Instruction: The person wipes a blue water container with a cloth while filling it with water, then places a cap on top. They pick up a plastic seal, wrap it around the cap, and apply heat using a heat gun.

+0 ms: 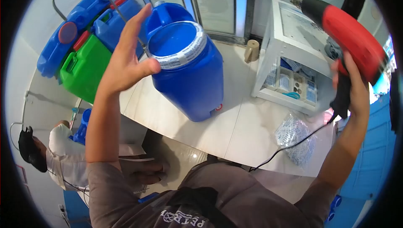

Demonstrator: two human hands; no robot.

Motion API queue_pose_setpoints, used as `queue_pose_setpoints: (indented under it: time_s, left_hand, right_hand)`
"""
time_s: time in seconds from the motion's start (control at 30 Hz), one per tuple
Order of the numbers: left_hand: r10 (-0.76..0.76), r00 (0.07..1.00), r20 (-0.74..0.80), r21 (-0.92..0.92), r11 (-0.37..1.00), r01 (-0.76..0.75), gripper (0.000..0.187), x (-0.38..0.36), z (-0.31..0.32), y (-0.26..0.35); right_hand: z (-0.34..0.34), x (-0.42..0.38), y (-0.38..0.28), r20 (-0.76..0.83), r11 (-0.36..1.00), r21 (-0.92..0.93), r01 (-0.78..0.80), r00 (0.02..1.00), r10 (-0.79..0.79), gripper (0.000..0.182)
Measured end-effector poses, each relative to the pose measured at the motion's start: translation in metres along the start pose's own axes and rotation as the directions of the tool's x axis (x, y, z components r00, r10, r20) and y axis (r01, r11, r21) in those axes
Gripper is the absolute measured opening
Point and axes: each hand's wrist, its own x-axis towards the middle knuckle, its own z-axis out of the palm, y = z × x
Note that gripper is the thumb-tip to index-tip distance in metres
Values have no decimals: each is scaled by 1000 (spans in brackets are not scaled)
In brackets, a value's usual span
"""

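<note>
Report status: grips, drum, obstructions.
Left grip open beside drum; right grip holding red heat gun. Drum upright, lid on. Blue jerrycan close behind.

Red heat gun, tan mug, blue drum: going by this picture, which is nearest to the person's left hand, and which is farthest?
From the left hand:
1. Blue drum, right beside the thumb.
2. Tan mug, beyond the drum, near the white cabinet.
3. Red heat gun, far right, held in the right hand.

"PETR" lettering (184, 219) on brown shirt (231, 186)
</note>
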Motion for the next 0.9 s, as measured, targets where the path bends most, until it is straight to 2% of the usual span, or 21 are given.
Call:
queue_pose_setpoints:
  time_s: [0.03,0.07,0.1,0.17,0.2,0.23,0.27,0.37,0.43,0.47,0.5,0.53,0.57,0.6,0.67,0.7,0.73,0.77,0.8,0.83,0.9]
  left_hand:
    - [-81,996,-21,-176,981,76,115,6,9,14]
    - [-166,986,-26,-344,927,147,119,13,19,23]
    - [-153,979,-137,-257,959,114,114,8,59,40]
    - [-179,981,-70,80,980,184,106,17,64,52]
    - [-174,982,-78,78,980,180,106,17,64,41]
    - [-42,998,-40,-22,999,41,101,17,62,21]
    - [92,996,-10,-126,988,-93,97,18,61,9]
    - [166,986,22,-197,968,-158,90,20,56,6]
    - [126,991,46,-604,794,-73,73,23,44,-6]
    - [-123,987,105,-752,639,160,62,31,38,-18]
    - [-35,999,12,-561,827,36,55,36,34,-37]
    - [79,996,-31,-185,979,-84,57,45,32,-61]
    - [209,978,-27,221,955,-198,60,54,34,-81]
    - [212,977,-11,203,957,-206,60,64,43,-94]
    - [409,910,61,436,809,-393,49,78,68,-113]
    - [416,906,69,416,814,-406,49,81,79,-125]
    - [302,953,35,230,925,-302,33,81,90,-136]
    - [177,984,32,32,983,-178,21,81,102,-137]
    - [257,966,-40,0,966,-257,22,82,103,-124]
    - [261,965,-17,4,965,-261,20,80,104,-130]
    - [242,970,-8,-31,970,-242,16,76,96,-134]
  right_hand:
    - [-3,-2,-1,-14,1000,-7,-4,1000,4,50]
    - [1,16,2,-37,992,-122,-28,999,23,45]
    - [-23,39,-19,30,913,-408,-13,999,27,46]
    - [-16,62,-22,109,799,-560,221,975,-193,53]
    - [-15,84,-12,167,657,-685,316,945,-280,56]
    - [-15,104,0,235,491,-780,389,908,-346,60]
    - [-10,117,3,264,397,-842,364,921,-286,58]
    - [19,124,0,206,300,-921,248,965,-165,56]
    - [27,119,7,208,273,-928,254,960,-186,54]
    - [30,113,10,190,250,-933,259,944,-270,53]
    - [33,105,12,171,228,-939,259,923,-345,52]
    - [36,95,9,166,240,-929,280,898,-407,50]
    - [44,68,-5,165,291,-891,348,846,-508,48]
    - [51,37,-16,148,331,-847,415,783,-604,46]
    - [53,-2,-3,219,398,-672,624,681,-699,41]
    - [58,-31,-2,271,461,-600,654,708,-652,40]
    - [60,-59,1,322,527,-523,670,727,-606,40]
    - [55,-79,8,479,604,-421,677,731,-486,41]
    - [51,-103,28,539,636,-338,694,697,-474,39]
    - [44,-123,41,663,757,-257,601,679,-314,36]
    - [35,-153,73,824,913,-183,366,563,-61,35]
